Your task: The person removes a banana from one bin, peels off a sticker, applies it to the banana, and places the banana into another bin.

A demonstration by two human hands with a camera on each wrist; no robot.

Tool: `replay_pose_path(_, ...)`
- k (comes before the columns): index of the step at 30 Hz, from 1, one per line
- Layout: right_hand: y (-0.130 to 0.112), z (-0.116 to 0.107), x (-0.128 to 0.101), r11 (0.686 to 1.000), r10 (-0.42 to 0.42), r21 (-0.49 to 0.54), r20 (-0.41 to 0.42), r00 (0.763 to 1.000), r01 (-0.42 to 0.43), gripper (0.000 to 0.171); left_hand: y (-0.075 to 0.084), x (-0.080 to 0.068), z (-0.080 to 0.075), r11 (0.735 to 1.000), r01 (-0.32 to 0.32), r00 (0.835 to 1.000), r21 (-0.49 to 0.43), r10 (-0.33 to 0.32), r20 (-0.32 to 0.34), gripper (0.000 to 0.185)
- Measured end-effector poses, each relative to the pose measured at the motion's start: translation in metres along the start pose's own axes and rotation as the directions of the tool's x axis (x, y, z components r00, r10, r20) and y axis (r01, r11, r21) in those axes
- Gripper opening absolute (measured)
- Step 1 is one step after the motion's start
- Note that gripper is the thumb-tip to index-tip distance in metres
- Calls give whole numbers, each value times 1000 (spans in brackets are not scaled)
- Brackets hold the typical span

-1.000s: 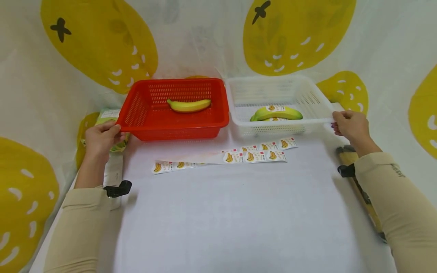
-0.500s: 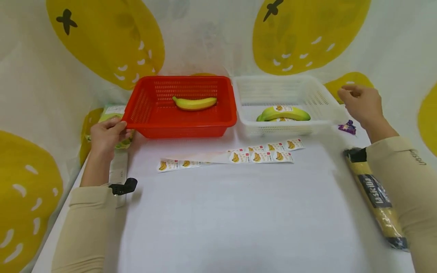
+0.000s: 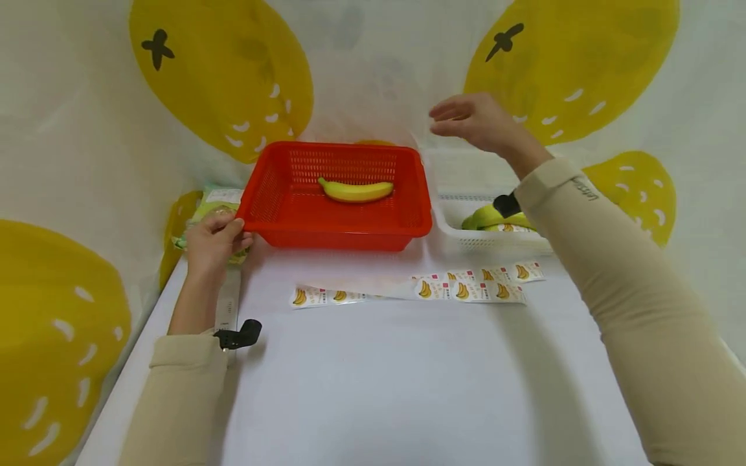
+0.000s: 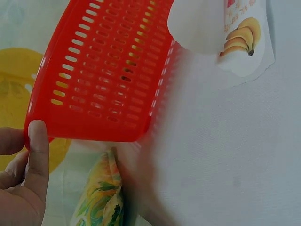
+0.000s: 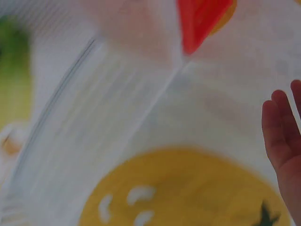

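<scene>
At the front left corner of the red basket (image 3: 326, 241), my left hand (image 3: 212, 246) pinches the rim. The left wrist view shows one finger lying against the outside of that red corner, the others behind it. A single yellow banana (image 3: 357, 191) lies inside. My right hand (image 3: 480, 124) is in the air above the back of the white basket (image 3: 460, 237), fingers extended and holding nothing. That basket contains green-yellow bananas (image 3: 480, 217) with banana stickers on them, partly covered by my right forearm. In the right wrist view my fingers (image 5: 278, 127) are straight.
Strips of banana stickers (image 3: 466, 290) lie on the white table in front of the baskets. A green packet (image 3: 218, 199) and a narrow white item (image 3: 227, 304) are on the left. A fruit-patterned sheet (image 3: 373, 77) hangs behind.
My right hand has let go of the white basket's front right corner, risen and swung left over it. The left hand stays on the red rim. The head view has shifted.
</scene>
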State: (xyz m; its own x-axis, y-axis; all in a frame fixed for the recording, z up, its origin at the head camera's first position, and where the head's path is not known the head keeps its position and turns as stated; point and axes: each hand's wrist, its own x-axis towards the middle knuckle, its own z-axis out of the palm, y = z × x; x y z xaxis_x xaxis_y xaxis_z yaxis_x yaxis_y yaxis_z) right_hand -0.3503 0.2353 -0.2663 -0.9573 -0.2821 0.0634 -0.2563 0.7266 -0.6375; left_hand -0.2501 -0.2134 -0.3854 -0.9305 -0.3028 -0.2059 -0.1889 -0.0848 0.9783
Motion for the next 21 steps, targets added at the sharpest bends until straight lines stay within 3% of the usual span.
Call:
replay_pose_path(4,-14,44,34,998,-37,45,127,991,32,50,-11,-14,8,1000,5,1000,-2,-5,-1,44)
replay_pose_path(9,-9,87,57,1000,5,25,240,971,-11,45,-20,-29,16,999,19,1000,26,-20,11,44)
replay_pose_path(13,-2,103,66,999,28,-34,300,953,-19,45,-22,-35,21,999,2,1000,49,-2,9,43)
replay_pose_path(21,6,136,69,994,11,95,416,909,-55,46,-29,-43,20,997,-11,1000,77,9,19,45)
